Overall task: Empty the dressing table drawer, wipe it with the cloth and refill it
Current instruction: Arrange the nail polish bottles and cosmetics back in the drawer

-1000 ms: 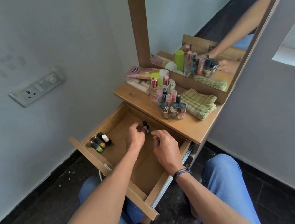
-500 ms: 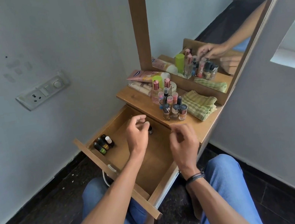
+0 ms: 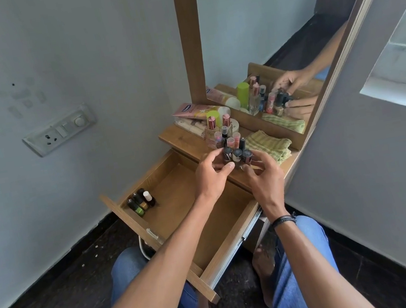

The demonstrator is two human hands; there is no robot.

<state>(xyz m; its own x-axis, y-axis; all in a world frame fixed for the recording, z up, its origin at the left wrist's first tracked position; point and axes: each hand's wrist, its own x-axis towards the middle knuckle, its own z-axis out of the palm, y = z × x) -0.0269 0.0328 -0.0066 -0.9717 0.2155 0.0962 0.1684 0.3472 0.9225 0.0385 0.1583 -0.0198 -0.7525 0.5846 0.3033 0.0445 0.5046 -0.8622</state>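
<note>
Switch panel (image 3: 58,131): on the wall, up and left of the drawer.
Three small bottles (image 3: 141,203): upright inside the drawer, packed together in its left corner against the front panel; one has a white cap, the other two dark caps.
Drawer (image 3: 176,212): pulled fully out above the person's knees, with most of its wooden floor bare.
Left hand (image 3: 211,176): above the drawer's back edge. The fingers are curved, forefinger behind and thumb in front of the leftmost bottle of the front row. I cannot tell whether they already grip it.
Table top (image 3: 185,136): directly behind the drawer, at a higher level.
Front row of bottles (image 3: 237,154): three dark-capped bottles upright on the table top, just past the drawer's back edge, between the two hands.
Taller bottles (image 3: 219,129): crowded behind that row, farther from the drawer.
Right hand (image 3: 265,181): over the drawer's right back corner, its fingers bent towards the rightmost bottle of the front row. I cannot tell whether they touch it. A dark band sits on the wrist.
Cloth (image 3: 270,145): green, folded, lying on the table top behind and right of the drawer, beside the bottles.
Mirror (image 3: 283,32): rises behind the drawer and reflects both hands and the bottles.
</note>
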